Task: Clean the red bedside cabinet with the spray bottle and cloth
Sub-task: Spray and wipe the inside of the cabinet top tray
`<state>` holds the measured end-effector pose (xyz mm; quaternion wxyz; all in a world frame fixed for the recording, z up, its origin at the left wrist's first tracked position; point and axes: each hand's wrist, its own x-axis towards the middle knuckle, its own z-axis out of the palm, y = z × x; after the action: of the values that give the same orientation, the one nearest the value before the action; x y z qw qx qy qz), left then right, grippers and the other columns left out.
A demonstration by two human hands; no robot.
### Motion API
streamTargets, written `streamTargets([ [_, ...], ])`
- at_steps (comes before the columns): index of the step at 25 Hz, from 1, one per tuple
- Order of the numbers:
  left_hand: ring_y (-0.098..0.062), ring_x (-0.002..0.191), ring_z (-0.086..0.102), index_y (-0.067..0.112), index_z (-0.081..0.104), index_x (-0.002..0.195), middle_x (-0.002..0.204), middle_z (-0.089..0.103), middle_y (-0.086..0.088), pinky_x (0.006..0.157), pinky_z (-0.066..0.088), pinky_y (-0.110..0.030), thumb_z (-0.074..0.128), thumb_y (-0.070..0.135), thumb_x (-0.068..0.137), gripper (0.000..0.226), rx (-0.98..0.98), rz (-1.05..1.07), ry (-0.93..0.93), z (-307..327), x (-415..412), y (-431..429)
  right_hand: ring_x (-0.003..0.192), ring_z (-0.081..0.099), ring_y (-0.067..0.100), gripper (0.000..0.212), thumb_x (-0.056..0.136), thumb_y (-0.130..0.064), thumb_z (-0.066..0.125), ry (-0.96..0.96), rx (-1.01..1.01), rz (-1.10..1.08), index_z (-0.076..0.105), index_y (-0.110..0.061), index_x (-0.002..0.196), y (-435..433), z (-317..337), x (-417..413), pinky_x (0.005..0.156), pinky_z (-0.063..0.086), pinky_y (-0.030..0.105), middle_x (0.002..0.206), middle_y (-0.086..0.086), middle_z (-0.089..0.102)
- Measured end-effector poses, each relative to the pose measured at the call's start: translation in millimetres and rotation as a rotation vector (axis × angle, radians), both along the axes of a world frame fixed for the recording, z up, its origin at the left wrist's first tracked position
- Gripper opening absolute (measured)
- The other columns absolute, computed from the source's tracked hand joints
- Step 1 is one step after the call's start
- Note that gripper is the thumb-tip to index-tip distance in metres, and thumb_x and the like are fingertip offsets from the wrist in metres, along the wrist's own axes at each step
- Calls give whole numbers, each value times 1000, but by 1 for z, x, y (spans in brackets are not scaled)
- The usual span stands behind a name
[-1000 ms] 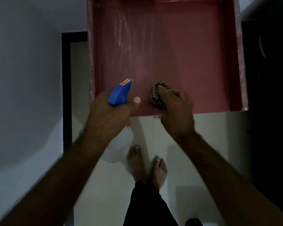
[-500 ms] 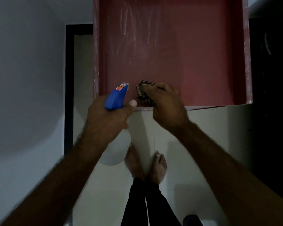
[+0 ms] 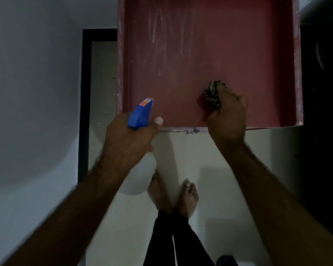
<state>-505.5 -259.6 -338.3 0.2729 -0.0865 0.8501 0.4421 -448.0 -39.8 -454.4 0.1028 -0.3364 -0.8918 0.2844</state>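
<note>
The red bedside cabinet [image 3: 209, 54] fills the upper middle of the head view, its top showing pale streaks toward the back left. My left hand [image 3: 129, 139] grips a spray bottle [image 3: 140, 114] with a blue trigger head and a white body, held at the cabinet's front left corner, nozzle pointing over the red top. My right hand [image 3: 228, 118] holds a dark patterned cloth [image 3: 212, 96], bunched up, against the red surface near the front right.
A grey wall stands at the left, with a black door frame [image 3: 84, 104] beside the cabinet. Pale floor tiles [image 3: 209, 169] lie below, where my bare feet [image 3: 187, 200] stand. A dark piece of furniture [image 3: 323, 93] borders the cabinet's right side.
My right hand has slid the cloth from the front middle of the cabinet top to the front right. The left hand with the bottle has stayed near the front left corner.
</note>
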Motion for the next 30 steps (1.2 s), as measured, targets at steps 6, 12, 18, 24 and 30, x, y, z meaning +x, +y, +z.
streamTargets([
  [6, -10, 56, 65, 4, 60, 100, 89, 68, -27, 45, 42, -4, 72, 40, 87, 40, 32, 12, -1, 0, -7, -2, 114, 52, 29, 77, 73, 1, 48, -10, -1, -15, 60, -26, 144, -16, 3, -9, 100, 50, 47, 126, 7, 68],
  [12, -7, 52, 62, -4, 59, 98, 87, 67, -29, 45, 42, -4, 72, 38, 88, 45, 34, -21, 19, 2, -14, -3, 118, 54, 38, 74, 72, 4, 56, -36, 118, 471, 59, -20, 143, -27, 16, -22, 97, 52, 51, 126, 12, 68],
  [18, -8, 53, 65, -1, 60, 96, 83, 68, -26, 47, 44, -5, 71, 40, 87, 43, 49, -41, 27, 4, -24, -6, 115, 52, 35, 69, 77, -10, 38, -35, 97, 179, 61, -19, 142, -27, 12, -30, 95, 52, 46, 124, 10, 70],
  [24, -3, 49, 60, 12, 58, 80, 72, 65, -15, 45, 42, -5, 73, 37, 87, 30, 59, -55, 20, 6, -31, 2, 120, 55, 37, 69, 76, 3, 69, -38, 201, 668, 60, -15, 142, -42, 11, -38, 94, 52, 53, 133, 7, 69],
  [30, -2, 47, 56, 12, 54, 75, 64, 59, -8, 45, 41, -5, 75, 36, 86, 33, 74, -32, -4, 6, -40, 7, 116, 54, 38, 73, 73, 7, 66, -83, 231, 280, 60, -18, 140, -20, 12, -48, 90, 53, 52, 126, 7, 71],
])
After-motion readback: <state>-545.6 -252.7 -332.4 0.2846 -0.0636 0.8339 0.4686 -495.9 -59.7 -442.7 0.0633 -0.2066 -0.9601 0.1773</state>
